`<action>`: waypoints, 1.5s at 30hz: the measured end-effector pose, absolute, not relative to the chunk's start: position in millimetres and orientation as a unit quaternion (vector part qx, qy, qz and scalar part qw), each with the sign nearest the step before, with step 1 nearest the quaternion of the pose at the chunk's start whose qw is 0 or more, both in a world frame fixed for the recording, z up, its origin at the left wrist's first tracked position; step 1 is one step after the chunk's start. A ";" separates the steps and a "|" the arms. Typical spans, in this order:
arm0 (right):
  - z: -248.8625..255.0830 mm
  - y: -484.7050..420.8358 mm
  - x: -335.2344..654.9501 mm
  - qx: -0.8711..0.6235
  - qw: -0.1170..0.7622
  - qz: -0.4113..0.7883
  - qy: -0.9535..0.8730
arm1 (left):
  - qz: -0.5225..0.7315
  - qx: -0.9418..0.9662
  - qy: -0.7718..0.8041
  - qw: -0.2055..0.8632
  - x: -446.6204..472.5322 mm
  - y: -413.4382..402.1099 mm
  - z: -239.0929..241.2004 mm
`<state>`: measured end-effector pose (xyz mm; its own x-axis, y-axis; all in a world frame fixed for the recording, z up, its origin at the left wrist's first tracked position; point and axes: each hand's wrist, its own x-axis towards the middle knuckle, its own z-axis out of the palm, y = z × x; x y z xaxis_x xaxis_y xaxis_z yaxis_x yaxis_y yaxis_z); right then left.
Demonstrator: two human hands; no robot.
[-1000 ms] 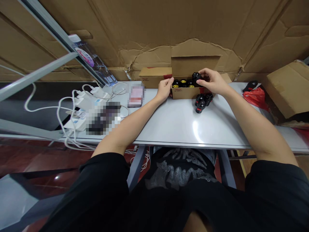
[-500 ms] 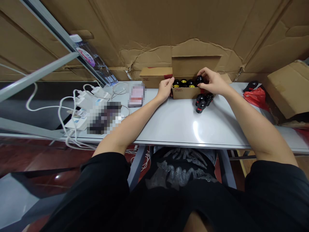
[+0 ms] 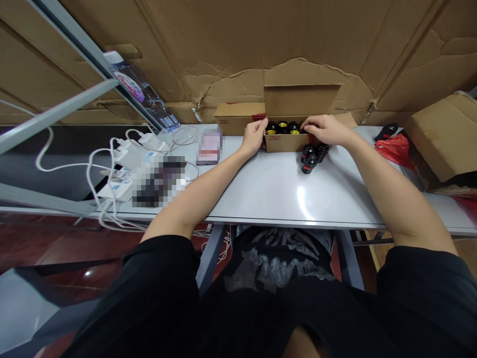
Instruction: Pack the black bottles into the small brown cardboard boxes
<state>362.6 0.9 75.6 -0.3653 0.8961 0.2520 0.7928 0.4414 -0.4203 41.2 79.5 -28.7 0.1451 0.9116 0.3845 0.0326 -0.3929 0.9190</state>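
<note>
My left hand (image 3: 254,137) grips the left end of an open cardboard box (image 3: 285,143) standing on the white table (image 3: 261,194). A row of black lamp sockets (image 3: 282,127) with brass-coloured insides sits in the box. My right hand (image 3: 323,129) lies with its fingers on the box's right end, beside the last socket, holding nothing. In front of the box's right corner, several loose black sockets with red marks (image 3: 310,157) stand on the table, close to my right hand.
A closed carton (image 3: 238,115) stands behind the box. To the left lie white chargers and cables (image 3: 122,169), pixelated items (image 3: 158,181) (image 3: 209,146) and a water bottle (image 3: 139,89). A red plastic bag (image 3: 393,151) and a tilted carton (image 3: 443,136) are on the right.
The socket my right hand held high has gone down into the row in the box. My right hand has let go and now lies lower, on the box's right end.
</note>
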 end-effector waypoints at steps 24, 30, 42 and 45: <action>127.7 -94.2 330.9 -0.503 0.127 -0.052 -0.853 | 0.543 0.641 0.372 0.395 44.1 78.6 -27.6; 119.7 -146.7 278.0 -0.508 -0.036 -0.028 -0.860 | 0.538 0.638 0.378 0.401 43.5 77.2 -26.8; 124.1 -114.1 269.5 -0.349 -0.013 0.078 -0.934 | 0.541 0.634 0.378 0.403 43.7 74.8 -25.1; 133.0 -91.8 291.2 -0.322 0.149 0.109 -0.928 | 0.543 0.634 0.380 0.398 44.3 75.8 -25.8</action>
